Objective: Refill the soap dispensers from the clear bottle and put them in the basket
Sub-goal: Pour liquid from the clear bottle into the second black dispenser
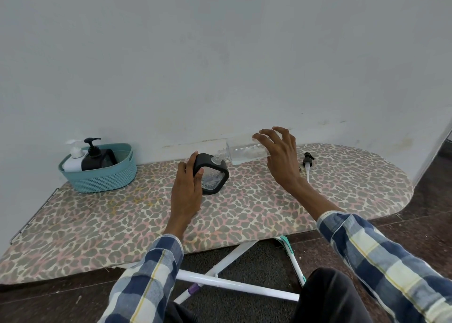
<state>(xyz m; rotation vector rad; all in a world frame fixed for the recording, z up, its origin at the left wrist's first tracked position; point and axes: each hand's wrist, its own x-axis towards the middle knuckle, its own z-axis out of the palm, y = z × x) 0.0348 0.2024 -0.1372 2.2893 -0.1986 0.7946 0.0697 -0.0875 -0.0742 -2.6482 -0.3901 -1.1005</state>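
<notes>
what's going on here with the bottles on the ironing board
A person is refilling a soap dispenser. The left hand steadies a black dispenser with its pump off, while the right hand tips the clear bottle so its neck points toward the dispenser's opening. The removed pump lies on the board to the right. Two dispensers, one white and one black, already stand in the teal basket.

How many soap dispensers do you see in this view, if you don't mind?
3: a white dispenser and a black dispenser in the teal basket, and an open black dispenser steadied by the left hand. Others could be hidden.
</notes>
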